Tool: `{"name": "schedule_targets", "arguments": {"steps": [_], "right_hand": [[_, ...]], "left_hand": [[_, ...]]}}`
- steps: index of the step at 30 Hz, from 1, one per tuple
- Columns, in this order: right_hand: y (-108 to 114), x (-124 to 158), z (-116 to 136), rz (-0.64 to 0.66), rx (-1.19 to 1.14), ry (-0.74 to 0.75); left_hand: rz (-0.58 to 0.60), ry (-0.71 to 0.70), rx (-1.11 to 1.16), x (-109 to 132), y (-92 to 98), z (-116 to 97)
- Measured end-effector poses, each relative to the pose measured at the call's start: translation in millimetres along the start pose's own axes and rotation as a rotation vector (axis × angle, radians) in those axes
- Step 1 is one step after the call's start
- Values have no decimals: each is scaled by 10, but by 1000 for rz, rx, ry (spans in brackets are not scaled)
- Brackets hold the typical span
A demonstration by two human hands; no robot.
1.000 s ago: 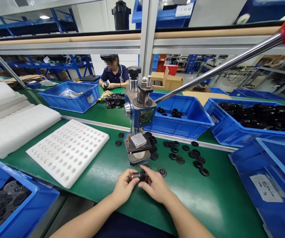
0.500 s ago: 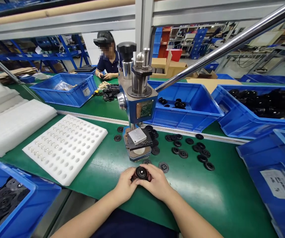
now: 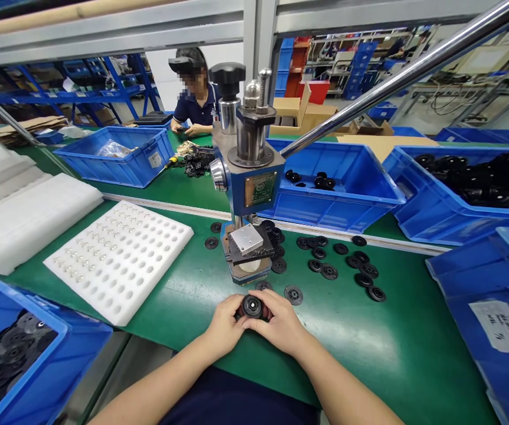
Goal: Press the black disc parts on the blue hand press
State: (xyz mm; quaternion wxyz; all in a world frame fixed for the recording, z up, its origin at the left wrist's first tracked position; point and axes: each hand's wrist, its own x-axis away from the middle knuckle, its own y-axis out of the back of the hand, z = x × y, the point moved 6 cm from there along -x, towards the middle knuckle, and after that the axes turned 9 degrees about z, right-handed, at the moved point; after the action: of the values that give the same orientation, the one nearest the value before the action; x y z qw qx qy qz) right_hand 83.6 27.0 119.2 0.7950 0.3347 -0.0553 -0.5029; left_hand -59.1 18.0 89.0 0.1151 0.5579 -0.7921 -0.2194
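Between my two hands I hold a round black plastic part (image 3: 252, 306) with a small bright spot at its centre. My left hand (image 3: 227, 321) closes on its left side, and my right hand (image 3: 280, 319) wraps its right side with the thumb in front. Just beyond my fingers a flat black disc (image 3: 293, 294) lies on the green table (image 3: 347, 366). Behind my hands stands a blue hand press (image 3: 254, 177); a silver metal block (image 3: 246, 238) rests over its base. Several more black discs (image 3: 329, 271) are scattered right of the press.
A white foam tray (image 3: 148, 265) with small shiny pieces in part of its holes lies left. Blue bins stand at lower left (image 3: 77, 342), right (image 3: 462, 295) and behind the press (image 3: 320, 206). The press's long lever (image 3: 369, 91) slants up rightward. A co-worker (image 3: 196, 103) sits opposite.
The view has shifted slightly. Both hands stay around the round black part, which keeps nearly the same place and facing.
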Motion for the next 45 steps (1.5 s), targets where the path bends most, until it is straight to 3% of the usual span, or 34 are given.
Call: {"name": "schedule_targets", "arguments": {"steps": [45], "right_hand": [[-2,-5,16,-17,-17,44]], "left_hand": [[-47,-73,33,3,14,-2]]}}
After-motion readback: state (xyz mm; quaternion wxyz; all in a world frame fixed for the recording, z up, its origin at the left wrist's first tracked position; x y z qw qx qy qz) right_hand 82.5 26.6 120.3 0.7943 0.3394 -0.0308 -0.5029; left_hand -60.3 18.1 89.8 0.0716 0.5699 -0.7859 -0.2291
